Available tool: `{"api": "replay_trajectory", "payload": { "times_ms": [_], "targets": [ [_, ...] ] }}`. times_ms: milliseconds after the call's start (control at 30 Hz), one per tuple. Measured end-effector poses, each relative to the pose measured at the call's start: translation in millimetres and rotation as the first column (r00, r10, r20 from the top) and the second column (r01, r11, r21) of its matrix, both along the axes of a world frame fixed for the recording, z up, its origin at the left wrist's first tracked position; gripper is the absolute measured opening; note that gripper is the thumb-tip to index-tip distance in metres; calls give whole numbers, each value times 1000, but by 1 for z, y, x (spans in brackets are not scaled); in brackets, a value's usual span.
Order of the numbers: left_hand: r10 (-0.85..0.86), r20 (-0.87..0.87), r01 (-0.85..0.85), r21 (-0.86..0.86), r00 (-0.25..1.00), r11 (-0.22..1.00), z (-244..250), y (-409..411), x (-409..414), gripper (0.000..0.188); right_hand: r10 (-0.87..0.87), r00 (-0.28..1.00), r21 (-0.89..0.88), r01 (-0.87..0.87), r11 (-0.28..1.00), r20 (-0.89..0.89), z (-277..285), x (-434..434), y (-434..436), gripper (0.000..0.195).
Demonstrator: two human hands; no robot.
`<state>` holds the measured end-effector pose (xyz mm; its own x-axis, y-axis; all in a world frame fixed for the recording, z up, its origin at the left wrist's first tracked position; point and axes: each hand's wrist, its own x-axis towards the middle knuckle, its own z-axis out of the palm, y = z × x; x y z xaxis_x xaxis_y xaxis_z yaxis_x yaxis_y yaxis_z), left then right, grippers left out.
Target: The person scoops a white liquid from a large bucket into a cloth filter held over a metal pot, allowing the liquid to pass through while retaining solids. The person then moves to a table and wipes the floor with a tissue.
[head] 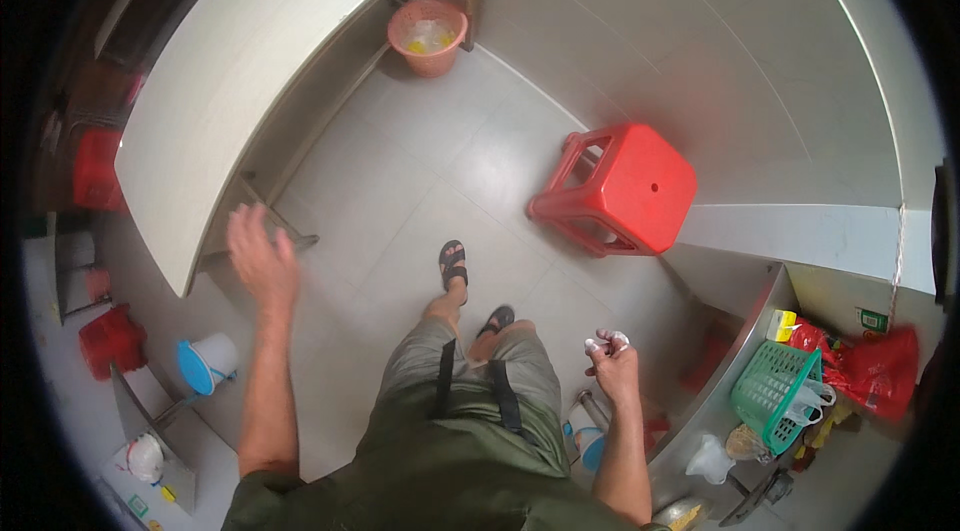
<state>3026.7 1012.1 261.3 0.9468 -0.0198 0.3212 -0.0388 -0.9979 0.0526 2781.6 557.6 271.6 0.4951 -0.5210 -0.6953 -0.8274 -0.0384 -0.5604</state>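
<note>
My left hand [264, 257] is raised beside the near corner of a pale tabletop [247, 36], slightly blurred. Its fingers are spread and nothing is in it. On the other side, my right hand [616, 367] hangs over the floor with its fingers curled. White matter shows at its fingertips; whether this is a coating or a small held thing is unclear. A red plastic stool [646, 187] stands ahead of that hand, near the wall.
A pink plastic bucket [427, 40] with contents sits in the corner ahead. At right, a metal-edged counter [686, 448] carries a green plastic basket [772, 392], a red plastic bag [881, 373] and smaller bags. A white bucket with a blue lid [202, 364] is on the left.
</note>
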Motion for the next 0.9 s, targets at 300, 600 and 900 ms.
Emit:
{"api": "replay_trajectory", "payload": {
  "times_ms": [300,600,900],
  "targets": [
    [350,-138,-292,321,927,901,4,70,110,71,4,1000,-9,-4,1000,11,2,70,-8,41],
    [389,-363,-291,296,847,910,-22,87,100,73,150,988,-74,-153,986,-44,2,109,-14,42],
    [280,-285,-221,224,916,949,-34,97,92,71,152,987,-84,-155,984,-45,4,113,8,44]
  ]
}}
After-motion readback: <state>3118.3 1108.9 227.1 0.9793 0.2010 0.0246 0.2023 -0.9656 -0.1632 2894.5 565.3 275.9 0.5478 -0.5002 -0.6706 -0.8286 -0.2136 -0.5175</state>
